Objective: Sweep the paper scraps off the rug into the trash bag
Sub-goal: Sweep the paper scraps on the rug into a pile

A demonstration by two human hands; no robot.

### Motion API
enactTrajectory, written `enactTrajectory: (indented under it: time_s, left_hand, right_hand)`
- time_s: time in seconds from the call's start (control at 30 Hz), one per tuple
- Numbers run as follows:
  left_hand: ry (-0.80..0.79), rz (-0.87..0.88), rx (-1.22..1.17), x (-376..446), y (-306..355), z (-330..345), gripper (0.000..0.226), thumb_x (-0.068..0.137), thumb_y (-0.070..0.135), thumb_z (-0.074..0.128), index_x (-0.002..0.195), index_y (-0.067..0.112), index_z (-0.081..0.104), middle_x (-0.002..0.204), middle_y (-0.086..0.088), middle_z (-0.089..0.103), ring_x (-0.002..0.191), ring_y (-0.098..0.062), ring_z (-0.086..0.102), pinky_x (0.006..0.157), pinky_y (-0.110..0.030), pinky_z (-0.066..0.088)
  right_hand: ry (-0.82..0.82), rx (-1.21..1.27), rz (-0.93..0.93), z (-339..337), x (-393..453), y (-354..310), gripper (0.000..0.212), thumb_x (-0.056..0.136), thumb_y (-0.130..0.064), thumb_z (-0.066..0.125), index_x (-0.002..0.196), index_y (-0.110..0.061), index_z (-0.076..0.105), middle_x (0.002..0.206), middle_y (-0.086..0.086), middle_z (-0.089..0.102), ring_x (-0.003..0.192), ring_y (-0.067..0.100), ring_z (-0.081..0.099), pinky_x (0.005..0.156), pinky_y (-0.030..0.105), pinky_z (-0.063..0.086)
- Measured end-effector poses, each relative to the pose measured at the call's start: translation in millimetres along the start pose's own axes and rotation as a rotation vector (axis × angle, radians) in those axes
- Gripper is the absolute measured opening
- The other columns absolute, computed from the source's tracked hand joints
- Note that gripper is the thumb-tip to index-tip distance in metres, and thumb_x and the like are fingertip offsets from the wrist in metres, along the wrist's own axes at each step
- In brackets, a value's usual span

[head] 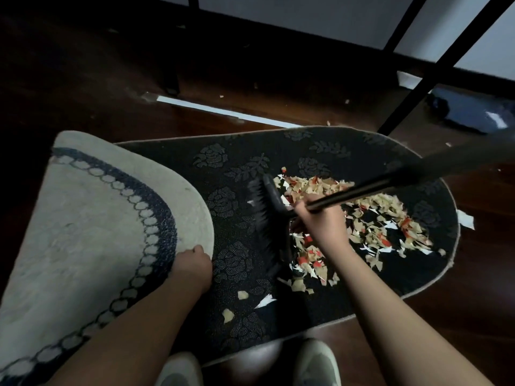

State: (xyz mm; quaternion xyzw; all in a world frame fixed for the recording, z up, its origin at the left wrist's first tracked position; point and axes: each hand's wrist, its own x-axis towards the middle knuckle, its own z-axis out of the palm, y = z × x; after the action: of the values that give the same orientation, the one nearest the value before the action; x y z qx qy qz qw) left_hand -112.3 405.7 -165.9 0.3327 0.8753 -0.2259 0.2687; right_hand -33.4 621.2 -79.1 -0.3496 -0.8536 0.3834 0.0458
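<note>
one rug (pixel 334 151), oval, dark with rose and leaf patterns, flat on dark wood floor (pixel 83 87). left end of rug folded over, showing pale flap (pixel 92 218) ringed by a dark blue band with a chain of pale ovals. left hand (pixel 192 264) at flap's curved edge, fingers curled round the edge and gripping it, fingertips hidden under the fold. just right of left hand, bare dark rug, then three loose scraps toward rug's near edge: two tan, one white. one broom: black head (pixel 264 218) near rug's middle, bristles facing left and down onto rug, handle (pixel 390 182) slanting up to the right past rug's far right edge, blurred toward the upper end. right hand (pixel 320 215) wrapped tight around handle just above head, fingers closed round it. one heap of scraps (pixel 370 224) right of head, covering rug's right half: tan, white, and red bits, too many to count, touching head's right side. one white scrap off rug just past its right edge, on floor. beyond rug's far edge, one long white strip (pixel 223 112) flat on floor and a few small bits scattered. two black bars (pixel 446 62) slanting above rug's far right. dark blurred object (pixel 471 110) on floor at far right, cannot tell what. two shoes (pixel 317 363) below rug's near edge, pale grey.
</note>
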Motion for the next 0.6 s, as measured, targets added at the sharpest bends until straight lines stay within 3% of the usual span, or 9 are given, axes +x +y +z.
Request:
enactTrajectory:
  time_s: [0.13,0.2,0.23,0.33,0.4,0.5,0.6]
  left_hand:
    - [0.010,0.004,-0.016,-0.2,0.5,-1.2,0.038,0.098,0.027,0.043,0.132,0.012,0.048,0.131,-0.009,0.043,0.119,-0.024,0.051,0.095,-0.034,0.044]
    - [0.009,0.001,-0.024,0.5,0.2,-1.5,0.038,0.098,0.028,0.043,0.132,0.012,0.048,0.131,-0.009,0.043,0.119,-0.024,0.051,0.096,-0.035,0.045]
    - [0.007,-0.001,-0.029,0.9,0.8,-2.0,0.038,0.097,0.027,0.043,0.132,0.012,0.048,0.131,-0.009,0.043,0.118,-0.025,0.052,0.096,-0.035,0.046]
    - [-0.010,0.001,-0.024,0.9,3.8,-3.4,0.040,0.097,0.026,0.043,0.134,0.011,0.047,0.132,-0.010,0.042,0.119,-0.026,0.051,0.097,-0.037,0.047]
    - [-0.016,0.009,-0.012,0.1,5.6,-2.9,0.041,0.098,0.027,0.043,0.136,0.010,0.044,0.134,-0.010,0.040,0.122,-0.025,0.049,0.098,-0.035,0.044]
    - [-0.026,0.001,-0.013,1.1,3.3,0.5,0.043,0.097,0.027,0.045,0.136,0.011,0.043,0.134,-0.010,0.040,0.123,-0.025,0.048,0.099,-0.034,0.041]
    - [-0.023,-0.006,-0.019,1.7,1.1,2.3,0.042,0.097,0.026,0.044,0.136,0.011,0.044,0.134,-0.009,0.041,0.123,-0.025,0.048,0.098,-0.033,0.041]
  right_hand:
    - [0.077,-0.020,-0.035,-23.8,-8.5,4.7,0.020,0.094,-0.016,0.052,0.080,-0.009,0.064,0.065,0.003,0.067,0.058,0.012,0.066,0.054,0.029,0.055]
    - [0.077,0.093,0.001,-24.6,-11.5,-2.7,0.018,0.095,-0.022,0.054,0.081,-0.021,0.064,0.065,-0.004,0.068,0.052,-0.003,0.062,0.046,0.013,0.045]
    - [0.061,0.126,0.032,-19.1,-10.9,-7.2,0.017,0.095,-0.027,0.055,0.081,-0.027,0.064,0.068,-0.003,0.070,0.055,-0.004,0.063,0.045,0.011,0.042]
    - [-0.023,0.180,0.028,12.0,-6.5,-18.5,0.014,0.091,-0.033,0.059,0.078,-0.029,0.064,0.079,0.000,0.073,0.076,0.013,0.070,0.064,0.023,0.054]
    - [-0.076,0.131,0.000,28.6,-5.5,-17.6,0.018,0.089,-0.031,0.058,0.072,-0.027,0.062,0.075,-0.003,0.069,0.078,0.017,0.068,0.075,0.036,0.056]
    - [-0.064,0.080,0.000,24.3,-3.6,-2.0,0.018,0.092,-0.024,0.055,0.076,-0.019,0.062,0.074,0.000,0.067,0.071,0.014,0.067,0.067,0.029,0.055]
    - [0.025,0.075,0.038,1.9,-6.9,17.2,0.020,0.095,-0.021,0.055,0.076,-0.026,0.060,0.071,0.000,0.067,0.060,0.007,0.066,0.052,0.020,0.051]
